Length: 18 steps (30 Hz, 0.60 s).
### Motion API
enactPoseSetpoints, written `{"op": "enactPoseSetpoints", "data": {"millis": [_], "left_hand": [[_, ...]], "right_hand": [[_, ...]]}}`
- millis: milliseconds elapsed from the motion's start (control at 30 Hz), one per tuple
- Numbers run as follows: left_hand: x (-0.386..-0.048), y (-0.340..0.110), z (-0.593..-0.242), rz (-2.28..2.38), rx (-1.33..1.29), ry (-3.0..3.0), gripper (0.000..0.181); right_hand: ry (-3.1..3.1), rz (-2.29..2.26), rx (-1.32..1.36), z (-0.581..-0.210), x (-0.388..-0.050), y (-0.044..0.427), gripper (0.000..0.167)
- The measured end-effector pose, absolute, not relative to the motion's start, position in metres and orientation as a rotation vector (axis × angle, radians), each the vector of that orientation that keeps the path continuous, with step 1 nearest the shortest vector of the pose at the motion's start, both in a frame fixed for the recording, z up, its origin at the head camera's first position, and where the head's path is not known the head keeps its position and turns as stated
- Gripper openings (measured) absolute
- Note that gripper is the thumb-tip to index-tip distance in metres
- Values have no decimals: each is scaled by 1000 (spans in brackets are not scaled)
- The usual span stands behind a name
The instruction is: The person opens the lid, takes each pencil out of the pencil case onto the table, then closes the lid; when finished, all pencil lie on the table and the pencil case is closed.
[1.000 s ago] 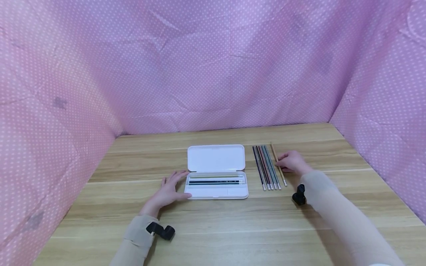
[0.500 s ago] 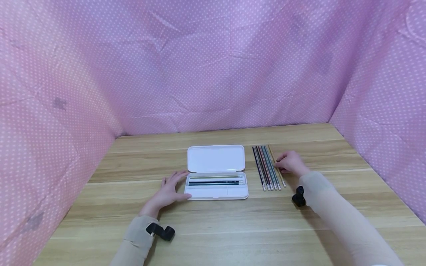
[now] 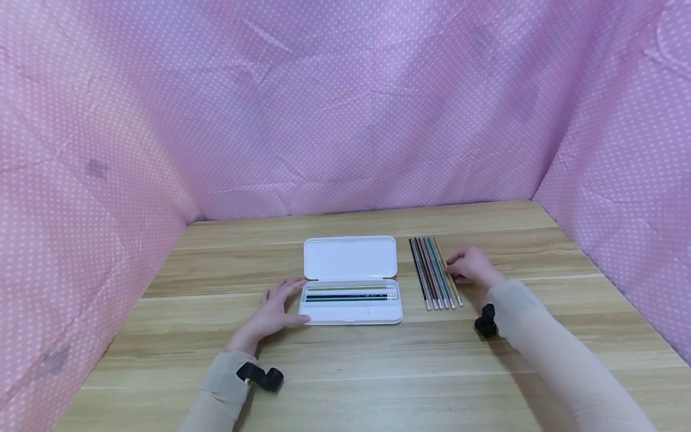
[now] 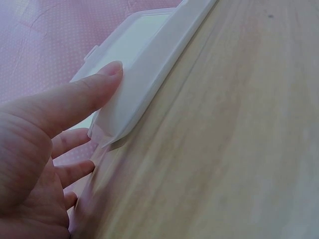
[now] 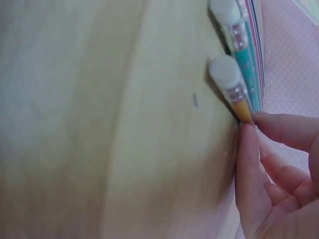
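Observation:
A white pencil case [image 3: 340,312] lies with its lid [image 3: 349,258] folded back, and several pencils [image 3: 348,296] lie lengthwise in its upper part. My left hand [image 3: 274,309] rests at the case's left end, fingers spread; in the left wrist view its thumb touches the front wall near the corner. To the right, my right hand [image 3: 471,266] pinches a yellow pencil [image 5: 241,108] between thumb and fingers. That pencil lies on the table beside a row of dark, red and teal pencils [image 3: 430,273], all with white erasers toward me. The far ends are too small to make out.
The wood-grain table [image 3: 345,372] carries the case in the middle and the pencil row to its right. Pink dotted cloth [image 3: 345,120] hangs behind the table and along both sides. A black camera mount [image 3: 261,376] is strapped to each wrist.
My right hand has brought the yellow pencil left, from apart and at an angle to lying alongside the row. My left hand and the pencil case have stayed put.

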<state>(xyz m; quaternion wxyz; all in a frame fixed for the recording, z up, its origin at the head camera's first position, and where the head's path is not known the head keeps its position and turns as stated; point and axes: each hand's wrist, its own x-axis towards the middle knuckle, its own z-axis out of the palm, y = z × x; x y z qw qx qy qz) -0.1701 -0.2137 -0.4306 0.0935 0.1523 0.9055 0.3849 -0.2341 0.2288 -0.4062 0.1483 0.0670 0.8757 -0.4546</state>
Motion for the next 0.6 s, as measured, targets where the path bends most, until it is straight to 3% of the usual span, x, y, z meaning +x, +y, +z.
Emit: {"op": "enactPoseSetpoints", "data": {"millis": [600], "left_hand": [[-169,-213,-431,1143,455,2685,81]], "right_hand": [[2519,-1329,181,-405,-229,226,32]]}}
